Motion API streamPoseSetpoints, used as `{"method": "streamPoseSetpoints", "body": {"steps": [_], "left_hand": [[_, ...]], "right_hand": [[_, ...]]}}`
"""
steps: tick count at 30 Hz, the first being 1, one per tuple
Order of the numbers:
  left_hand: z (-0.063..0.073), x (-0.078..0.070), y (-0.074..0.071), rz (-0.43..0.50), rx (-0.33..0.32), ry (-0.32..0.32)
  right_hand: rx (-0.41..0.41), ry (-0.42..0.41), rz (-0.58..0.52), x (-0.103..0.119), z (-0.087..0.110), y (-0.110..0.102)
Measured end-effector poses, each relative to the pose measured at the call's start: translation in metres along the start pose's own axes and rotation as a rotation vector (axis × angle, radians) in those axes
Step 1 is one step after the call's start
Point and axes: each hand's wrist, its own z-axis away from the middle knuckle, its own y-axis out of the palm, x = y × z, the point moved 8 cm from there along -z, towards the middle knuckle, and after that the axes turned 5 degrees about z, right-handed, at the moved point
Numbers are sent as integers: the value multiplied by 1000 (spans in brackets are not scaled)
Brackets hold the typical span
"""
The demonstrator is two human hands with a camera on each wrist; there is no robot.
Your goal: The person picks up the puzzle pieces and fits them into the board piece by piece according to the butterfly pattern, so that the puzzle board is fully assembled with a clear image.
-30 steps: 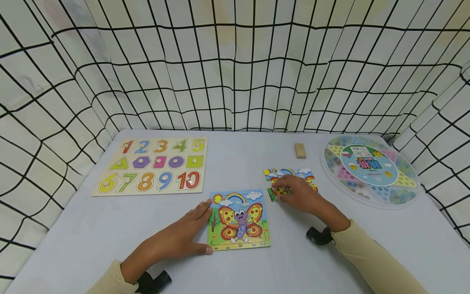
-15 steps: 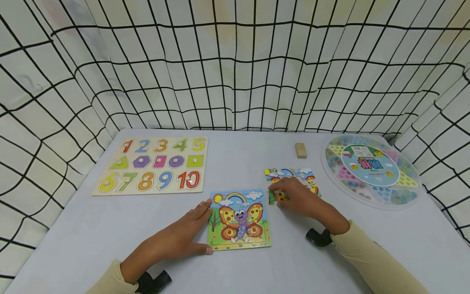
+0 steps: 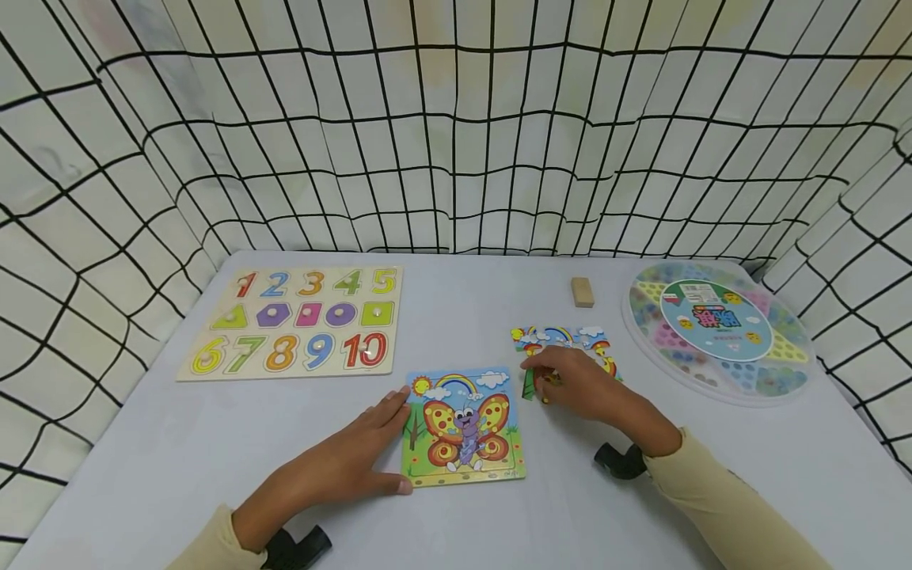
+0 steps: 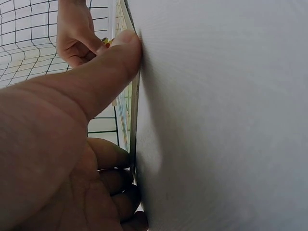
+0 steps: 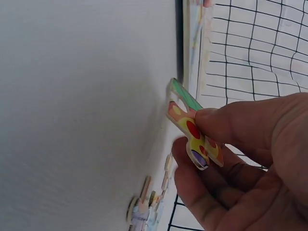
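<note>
**Risks: slip at the pinch, skew at the board**

Your right hand (image 3: pixel 580 384) pinches a flat yellow, red-spotted, green-tipped puzzle piece (image 5: pixel 193 129), 2 o'clock from the square butterfly-printed board (image 3: pixel 465 427). Off-centre pinch: could twist out. A low wrist could scatter the flat multicoloured loose pieces (image 3: pixel 594 342) partly hidden there. Left hand (image 3: pixel 352 455): fingers straight, touching the board's 9 o'clock edge; uneven push could skew it.

From high up, the head view looks forward across the smooth white table (image 3: pixel 470 317) to its far edge; close, sideways wrist views share the square blue-and-green butterfly board (image 3: pixel 466 427).
</note>
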Motion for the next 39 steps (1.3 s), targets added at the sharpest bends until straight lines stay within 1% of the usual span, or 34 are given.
{"method": "streamPoseSetpoints", "body": {"steps": [4, 9, 19, 24, 32, 39], "left_hand": [[0, 0, 0, -2, -3, 4], [0, -1, 0, -4, -6, 8], [0, 1, 1, -20, -5, 2], [-1, 2, 1, -16, -5, -1], [-1, 1, 1, 2, 3, 3], [0, 0, 1, 10, 4, 18]], "right_hand": [[35, -10, -68, 2, 0, -1], [58, -16, -91, 3, 0, 0], [19, -68, -97, 12, -4, -4], [27, -73, -133, 19, -9, -2], [24, -79, -169, 35, -23, -1], [58, -89, -188, 49, -31, 6]]}}
